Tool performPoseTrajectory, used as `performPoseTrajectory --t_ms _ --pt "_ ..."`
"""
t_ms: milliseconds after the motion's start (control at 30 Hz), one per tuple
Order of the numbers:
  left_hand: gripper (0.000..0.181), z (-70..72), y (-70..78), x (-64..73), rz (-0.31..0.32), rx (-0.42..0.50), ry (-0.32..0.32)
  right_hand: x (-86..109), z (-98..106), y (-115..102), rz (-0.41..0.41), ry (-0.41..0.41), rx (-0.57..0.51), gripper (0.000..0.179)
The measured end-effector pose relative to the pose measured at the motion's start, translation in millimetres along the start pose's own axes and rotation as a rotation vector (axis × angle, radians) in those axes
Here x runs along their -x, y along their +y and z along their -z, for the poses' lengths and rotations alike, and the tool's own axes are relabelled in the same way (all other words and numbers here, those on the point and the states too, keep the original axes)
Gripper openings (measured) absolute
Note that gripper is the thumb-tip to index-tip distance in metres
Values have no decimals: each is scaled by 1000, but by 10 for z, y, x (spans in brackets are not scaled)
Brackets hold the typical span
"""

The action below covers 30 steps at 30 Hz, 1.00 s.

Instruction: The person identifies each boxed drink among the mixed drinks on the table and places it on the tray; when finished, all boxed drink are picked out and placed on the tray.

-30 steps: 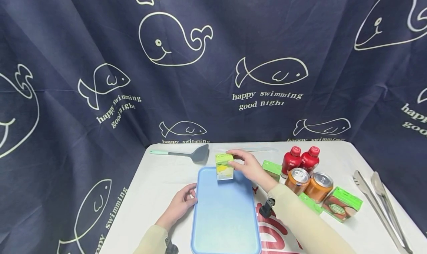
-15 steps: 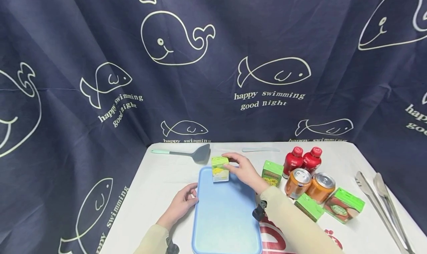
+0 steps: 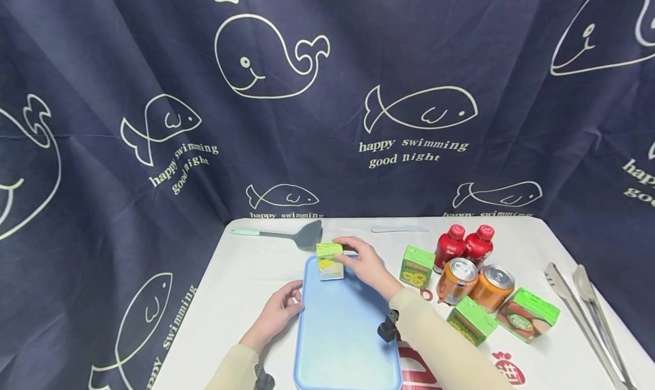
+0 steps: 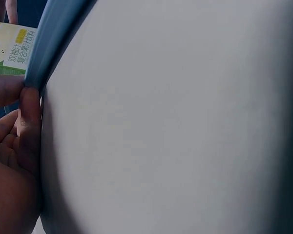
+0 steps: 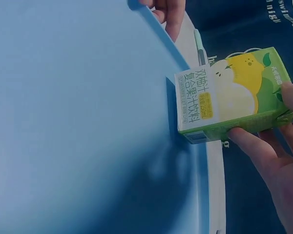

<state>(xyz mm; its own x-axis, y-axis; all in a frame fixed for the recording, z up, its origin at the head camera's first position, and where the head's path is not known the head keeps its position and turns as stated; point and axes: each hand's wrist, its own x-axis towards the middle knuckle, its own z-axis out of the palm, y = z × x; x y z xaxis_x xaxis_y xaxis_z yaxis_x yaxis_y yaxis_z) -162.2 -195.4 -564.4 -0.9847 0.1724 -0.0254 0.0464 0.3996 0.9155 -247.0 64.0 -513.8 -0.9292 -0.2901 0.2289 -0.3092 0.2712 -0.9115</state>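
Note:
A green and yellow juice carton (image 3: 330, 263) stands upright at the far left corner of the blue tray (image 3: 348, 344). My right hand (image 3: 364, 264) grips the carton (image 5: 229, 97) from its right side, fingers near its top. In the right wrist view its base is close to the tray floor; whether it touches I cannot tell. My left hand (image 3: 278, 310) is at the tray's left edge, and in the left wrist view its thumb and a finger pinch the tray rim (image 4: 51, 48).
Right of the tray are green cartons (image 3: 417, 266), two red bottles (image 3: 450, 248) and two orange cans (image 3: 457, 282). Steel utensils (image 3: 583, 316) lie at the far right. A spatula (image 3: 307, 236) and a pale knife (image 3: 399, 229) lie along the back. A dark curtain (image 3: 332, 123) hangs behind.
My right hand has carried the juice carton left and slightly toward me, to the tray's far left corner. The left hand has stayed at the tray's edge.

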Motion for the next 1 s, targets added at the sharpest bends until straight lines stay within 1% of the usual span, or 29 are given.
performPoseTrajectory --t_ms 67,167,400,567,800,967,1000 --pt "54 -2 29 12 -9 3 -2 -3 -14 8 0 1 -4 40" --pt "54 -10 15 6 -11 -10 -5 -6 -34 26 3 2 -15 39" --pt "57 22 -292 -109 8 -13 -40 -16 -56 75 0 13 -32 39" --pt "57 22 -292 -113 8 -28 -42 -10 -43 70 11 -8 -33 41" --pt "57 27 -272 -99 31 -36 -42 1 -43 84 25 -17 24 41" --pt "57 27 -266 -97 44 -34 -39 9 -39 69 15 -23 43 44" --pt "57 27 -271 -97 36 -35 -40 8 -37 67 14 -25 46 44"
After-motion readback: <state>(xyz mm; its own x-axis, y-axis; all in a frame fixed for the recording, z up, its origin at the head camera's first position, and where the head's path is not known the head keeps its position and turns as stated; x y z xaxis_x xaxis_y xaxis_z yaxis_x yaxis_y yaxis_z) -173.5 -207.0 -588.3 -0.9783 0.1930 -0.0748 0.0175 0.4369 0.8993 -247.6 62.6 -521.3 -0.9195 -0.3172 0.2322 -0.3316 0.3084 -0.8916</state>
